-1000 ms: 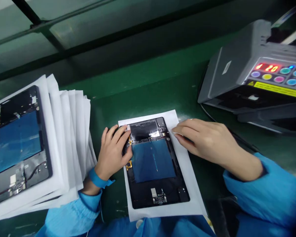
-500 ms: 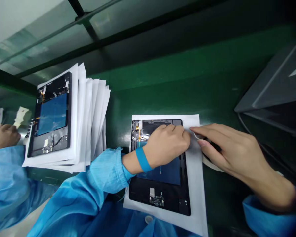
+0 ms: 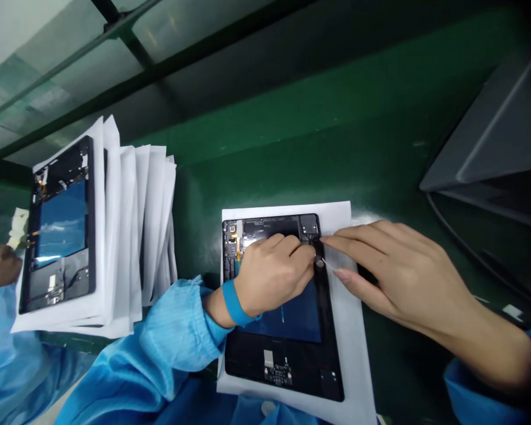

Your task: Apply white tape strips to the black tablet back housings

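Observation:
A tablet with its back cover off lies on a white foam sheet, its blue battery and a small circuit board showing. My left hand, with a blue wristband, rests over the upper part of the tablet. Its fingers are curled closed, and whatever they pinch is hidden. At the tablet's upper right edge is my right hand, finger and thumb closing on a thin pale strip. Beside the strip, a small round grey piece shows on the tablet's edge.
To the left stands a stack of white foam sheets with another opened tablet on top. A co-worker's hand is at the far left. A dark grey box-like object and a cable are on the right of the green bench.
Both hands have shifted slightly left, and the right fingertips now reach the tablet's edge. The white curved band under my right hand no longer shows. The view has turned a little.

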Demonstrator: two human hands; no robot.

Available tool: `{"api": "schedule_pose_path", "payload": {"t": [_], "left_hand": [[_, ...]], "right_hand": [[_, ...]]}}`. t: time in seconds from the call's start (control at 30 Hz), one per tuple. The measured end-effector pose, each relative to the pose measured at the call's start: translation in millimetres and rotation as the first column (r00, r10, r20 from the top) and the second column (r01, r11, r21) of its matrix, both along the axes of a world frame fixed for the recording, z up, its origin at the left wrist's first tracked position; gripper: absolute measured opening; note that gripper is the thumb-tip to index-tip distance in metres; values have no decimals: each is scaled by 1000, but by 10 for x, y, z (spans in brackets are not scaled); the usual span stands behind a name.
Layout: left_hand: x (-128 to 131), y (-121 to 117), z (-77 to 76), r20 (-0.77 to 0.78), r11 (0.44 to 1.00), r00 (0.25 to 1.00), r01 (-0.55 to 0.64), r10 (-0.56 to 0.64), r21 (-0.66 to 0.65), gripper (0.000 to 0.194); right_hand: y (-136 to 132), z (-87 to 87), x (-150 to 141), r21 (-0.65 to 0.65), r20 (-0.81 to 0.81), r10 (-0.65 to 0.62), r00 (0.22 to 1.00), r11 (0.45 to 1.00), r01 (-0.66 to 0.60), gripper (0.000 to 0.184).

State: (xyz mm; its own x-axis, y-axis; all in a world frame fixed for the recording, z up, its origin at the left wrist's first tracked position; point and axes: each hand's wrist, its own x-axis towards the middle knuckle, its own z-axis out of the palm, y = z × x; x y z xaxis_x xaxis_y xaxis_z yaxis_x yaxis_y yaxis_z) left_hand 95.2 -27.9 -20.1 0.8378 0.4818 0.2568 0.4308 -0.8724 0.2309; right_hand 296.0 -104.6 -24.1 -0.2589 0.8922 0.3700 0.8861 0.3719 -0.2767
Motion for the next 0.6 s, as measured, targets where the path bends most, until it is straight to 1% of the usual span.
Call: {"api": "schedule_pose_path", "payload": {"t": [0.27,0.37,0.6], "left_hand": [[14,50,35,60,998,997,43,-40,-49,25],[17,59,26,58,996,997,54,-50,-66,25],[15,70,14,30,994,996,83,-81,-76,21]], "right_hand": [[46,31,-18,-36,34,61,998,998,-59,33],[57,22,-17,-58,42,55,998,997,-53,33],[58,42,-66,-72,160,60,985,996,-49,38]]}}
